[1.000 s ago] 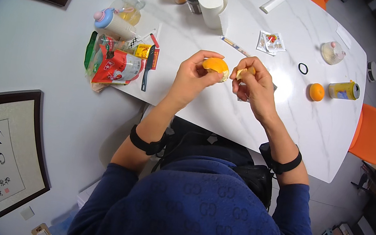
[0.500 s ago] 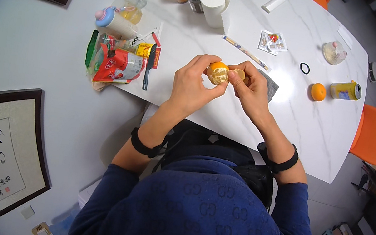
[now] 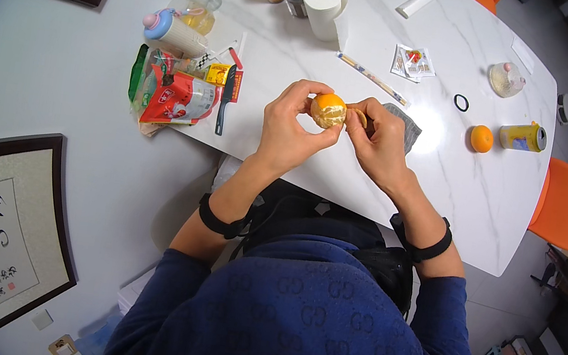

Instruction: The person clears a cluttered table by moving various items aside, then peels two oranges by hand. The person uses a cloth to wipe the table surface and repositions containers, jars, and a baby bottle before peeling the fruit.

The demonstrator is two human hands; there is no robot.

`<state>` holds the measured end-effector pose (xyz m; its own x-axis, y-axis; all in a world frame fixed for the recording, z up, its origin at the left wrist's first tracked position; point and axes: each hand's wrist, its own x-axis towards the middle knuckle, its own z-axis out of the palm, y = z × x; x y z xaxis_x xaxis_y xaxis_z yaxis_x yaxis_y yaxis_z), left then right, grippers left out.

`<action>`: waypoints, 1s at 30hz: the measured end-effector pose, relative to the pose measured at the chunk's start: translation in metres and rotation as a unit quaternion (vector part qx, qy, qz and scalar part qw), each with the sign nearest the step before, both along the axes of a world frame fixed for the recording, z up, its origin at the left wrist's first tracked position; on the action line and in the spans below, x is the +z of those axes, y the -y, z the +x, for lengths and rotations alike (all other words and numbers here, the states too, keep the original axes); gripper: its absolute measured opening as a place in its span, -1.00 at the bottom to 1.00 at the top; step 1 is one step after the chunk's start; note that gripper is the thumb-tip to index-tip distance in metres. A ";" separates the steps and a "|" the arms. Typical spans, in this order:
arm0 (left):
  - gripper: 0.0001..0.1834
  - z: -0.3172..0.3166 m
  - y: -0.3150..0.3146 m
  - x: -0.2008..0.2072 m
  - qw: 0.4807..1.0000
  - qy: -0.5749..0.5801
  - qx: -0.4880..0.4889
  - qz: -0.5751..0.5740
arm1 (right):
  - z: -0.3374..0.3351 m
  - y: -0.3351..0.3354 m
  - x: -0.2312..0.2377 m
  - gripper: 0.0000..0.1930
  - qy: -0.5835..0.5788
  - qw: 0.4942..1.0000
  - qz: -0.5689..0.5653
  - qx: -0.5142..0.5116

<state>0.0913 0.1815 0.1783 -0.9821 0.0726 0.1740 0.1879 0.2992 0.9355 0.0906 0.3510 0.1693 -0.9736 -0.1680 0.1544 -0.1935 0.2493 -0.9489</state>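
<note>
Between the thumb and fingers of my left hand (image 3: pixel 290 126) is a partly peeled mandarin orange (image 3: pixel 328 111). Orange skin covers its upper part, while pale flesh shows on the lower side. My right hand (image 3: pixel 381 139) is closed just to the right of the fruit, pinching a piece of peel (image 3: pixel 360 118) whose pale inner side shows. Both hands are raised over the table's near edge, and the right fingertips are close to the fruit. Beyond the right hand lies a grey cloth (image 3: pixel 407 127), partly hidden by it.
A knife (image 3: pixel 226 100) lies at the left, beside a red snack bag (image 3: pixel 182 99) and a bottle (image 3: pixel 173 35). Jars and a paper roll (image 3: pixel 321 8) stand at the back of the white table (image 3: pixel 470 196). Right are a whole orange (image 3: pixel 482 138) and a yellow can (image 3: pixel 522 136).
The mandarin has turned slightly in my left hand, showing more orange skin. The peel in my right hand has tilted, and my right hand has shifted a little.
</note>
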 end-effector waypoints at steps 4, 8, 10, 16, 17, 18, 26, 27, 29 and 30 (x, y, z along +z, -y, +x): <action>-0.56 0.000 -0.001 0.003 0.999 0.010 -0.016 0.031 | 0.000 0.000 0.001 -0.90 -0.028 1.000 0.002 -0.007; -0.56 0.001 -0.002 0.004 0.995 0.041 -0.030 0.090 | 0.000 0.003 -0.003 -0.89 0.013 0.997 -0.073 -0.021; -0.55 0.000 -0.003 0.003 0.986 0.059 -0.041 0.148 | 0.000 0.002 -0.006 -0.89 0.043 0.994 -0.101 -0.028; -0.53 0.000 -0.004 0.001 0.967 0.114 -0.036 0.226 | -0.002 0.001 -0.015 -0.87 0.108 0.983 -0.144 -0.042; -0.53 0.000 -0.004 0.003 0.963 0.125 -0.032 0.236 | -0.002 0.000 -0.016 -0.87 0.111 0.981 -0.155 -0.026; -0.53 -0.001 -0.002 0.006 0.955 0.112 -0.023 0.273 | -0.007 -0.004 -0.016 -0.86 0.149 0.976 -0.135 -0.082; -0.50 -0.007 0.014 0.033 0.997 0.027 -0.064 0.027 | -0.005 -0.007 -0.001 -0.83 0.181 0.958 -0.222 -0.005; -0.50 -0.004 0.013 0.035 0.997 0.011 -0.056 -0.050 | -0.006 -0.006 0.003 -0.83 0.177 0.968 -0.176 -0.019; -0.50 0.001 0.010 0.037 0.993 -0.012 -0.043 -0.114 | -0.008 -0.006 0.010 -0.83 0.127 0.987 -0.101 -0.005; -0.50 0.002 0.009 0.038 0.991 -0.012 -0.046 -0.127 | -0.009 -0.006 0.013 -0.86 0.102 0.991 -0.082 0.000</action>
